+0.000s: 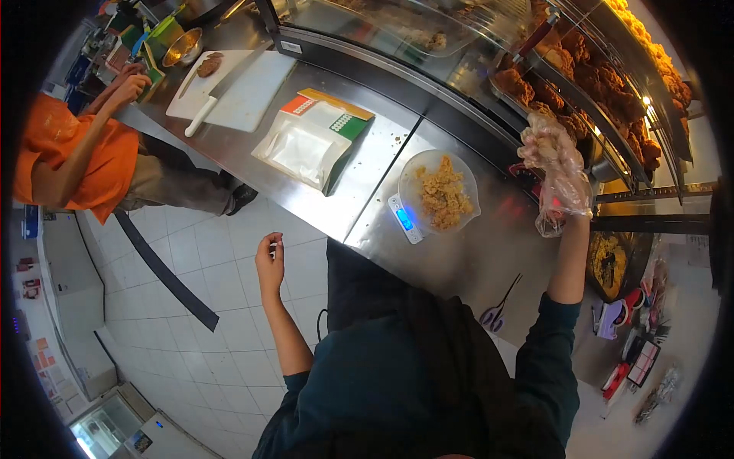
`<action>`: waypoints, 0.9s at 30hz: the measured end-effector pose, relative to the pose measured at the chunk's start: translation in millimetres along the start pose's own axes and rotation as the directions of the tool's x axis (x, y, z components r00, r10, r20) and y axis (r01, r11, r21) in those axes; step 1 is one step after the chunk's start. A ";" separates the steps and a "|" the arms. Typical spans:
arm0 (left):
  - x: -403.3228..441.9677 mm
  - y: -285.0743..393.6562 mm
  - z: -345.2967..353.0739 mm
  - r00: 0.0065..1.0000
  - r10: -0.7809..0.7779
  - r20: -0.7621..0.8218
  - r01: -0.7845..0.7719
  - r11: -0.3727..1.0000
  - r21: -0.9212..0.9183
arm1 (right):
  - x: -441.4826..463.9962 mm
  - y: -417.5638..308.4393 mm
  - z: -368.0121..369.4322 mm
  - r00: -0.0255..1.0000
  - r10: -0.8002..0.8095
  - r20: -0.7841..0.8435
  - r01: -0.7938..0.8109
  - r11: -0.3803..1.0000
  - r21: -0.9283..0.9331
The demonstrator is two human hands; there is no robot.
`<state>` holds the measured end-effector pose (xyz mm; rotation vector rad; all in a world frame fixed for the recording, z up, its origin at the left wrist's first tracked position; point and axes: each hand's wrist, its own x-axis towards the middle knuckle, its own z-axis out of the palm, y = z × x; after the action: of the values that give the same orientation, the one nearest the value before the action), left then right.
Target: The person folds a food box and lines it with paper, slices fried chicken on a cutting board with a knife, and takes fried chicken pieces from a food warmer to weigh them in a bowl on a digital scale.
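A clear plastic glove covers my right hand (552, 157), raised beside the racks of fried chicken (573, 57); its fingers are curled in, and what they may hold cannot be made out. Bare and away from the counter, my left hand (270, 260) hangs over the floor with fingers bent and nothing visible in it. Between them, a clear bowl (469, 217) of fried pieces (443, 195) rests on a small scale (404, 219) with a lit blue display. Left of the bowl, a paper and clear-film bag (306, 149) lies on the steel counter (375, 180).
A knife (200, 115) lies on a cutting board (252, 88) with meat. Purple scissors (493, 317) lie near the counter's front edge. A glass display case (367, 53) borders the counter's back. A co-worker in an orange shirt (84, 157) stands at left.
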<state>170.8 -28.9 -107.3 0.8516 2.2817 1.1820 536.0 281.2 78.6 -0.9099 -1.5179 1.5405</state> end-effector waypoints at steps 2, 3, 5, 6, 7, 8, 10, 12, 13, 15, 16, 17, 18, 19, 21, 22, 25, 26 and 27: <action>1.1 -3.5 1.2 0.999 0.045 -0.001 -0.045 0.999 -0.013 | -5.1 -0.3 -3.4 0.999 -0.018 0.033 0.018 1.000 -0.005; 2.2 -5.8 2.4 0.997 0.073 -0.007 -0.073 0.997 -0.021 | -7.3 2.1 -2.6 0.997 -0.038 0.062 0.036 0.999 0.037; 2.9 -10.2 1.8 0.997 0.073 -0.006 -0.073 0.997 -0.015 | -12.1 5.2 -1.1 0.997 0.031 0.076 -0.034 0.998 0.047; 2.8 -8.8 0.2 0.999 0.046 -0.001 -0.046 0.999 -0.003 | -14.5 5.8 0.0 0.991 0.119 0.059 -0.120 0.993 0.015; 3.0 -6.9 -0.7 1.000 0.021 0.004 -0.021 1.000 0.010 | -16.0 7.1 1.1 0.978 0.205 0.039 -0.205 0.979 -0.015; 3.1 -5.5 -1.0 1.000 0.016 0.002 -0.016 1.000 0.009 | -17.4 18.0 2.8 0.987 0.143 0.075 -0.135 0.986 -0.096; 3.1 -2.8 -0.8 1.000 0.009 -0.002 -0.009 1.000 0.009 | -20.1 55.4 7.4 0.987 0.026 0.159 0.014 0.969 -0.247; 4.4 -1.4 0.3 1.000 0.017 0.002 -0.017 1.000 0.011 | -18.0 75.3 17.4 0.949 0.102 0.298 0.101 0.798 -0.594; 4.3 -0.7 0.6 1.000 0.019 0.002 -0.019 1.000 0.012 | -16.8 78.8 20.1 0.922 0.161 0.354 0.164 0.665 -0.729; 3.5 3.5 0.1 1.000 0.014 -0.007 -0.014 1.000 0.014 | -15.3 68.8 19.0 0.941 0.211 0.266 -0.059 0.873 -0.485; 2.6 5.0 -1.8 1.000 0.010 -0.013 -0.009 1.000 0.018 | -14.4 62.3 18.9 0.940 0.250 0.232 -0.166 0.930 -0.328; 2.4 0.7 -3.3 1.000 0.027 -0.015 -0.027 1.000 0.009 | -12.1 59.0 12.0 0.967 0.179 0.181 -0.147 0.973 -0.177; 2.8 -5.9 -3.6 0.999 0.046 -0.015 -0.046 0.999 0.001 | -17.8 43.3 22.7 0.996 0.079 0.034 -0.076 0.994 -0.081; 2.9 -9.6 -3.8 0.998 0.066 -0.013 -0.067 0.998 -0.009 | -14.0 20.9 29.6 0.998 0.012 -0.067 -0.019 0.994 -0.110; -0.2 -5.2 -6.3 1.000 0.008 -0.027 -0.008 1.000 0.006 | -4.9 0.7 23.3 0.963 -0.130 -0.235 0.116 0.991 -0.072; -1.3 -3.5 -6.8 0.999 -0.020 -0.034 0.020 1.000 0.011 | 3.0 -14.7 8.1 0.964 -0.197 -0.180 0.140 0.948 -0.285; 0.0 -5.6 -6.4 0.999 -0.018 -0.047 0.018 1.000 -0.004 | 13.8 -28.1 -23.9 0.896 -0.322 -0.306 0.239 0.930 -0.279; 0.4 -5.6 -6.4 0.999 -0.005 -0.044 0.005 1.000 0.000 | 17.6 -33.4 -30.5 0.849 -0.434 -0.301 0.327 0.879 -0.347; 1.0 -5.0 -6.3 0.999 0.008 -0.041 -0.007 1.000 0.004 | 22.9 -38.2 -42.4 0.791 -0.540 -0.286 0.407 0.815 -0.412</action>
<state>164.6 -34.1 -108.2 0.8454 2.3159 1.2093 565.5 320.2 116.1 -0.8589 -1.5712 0.6906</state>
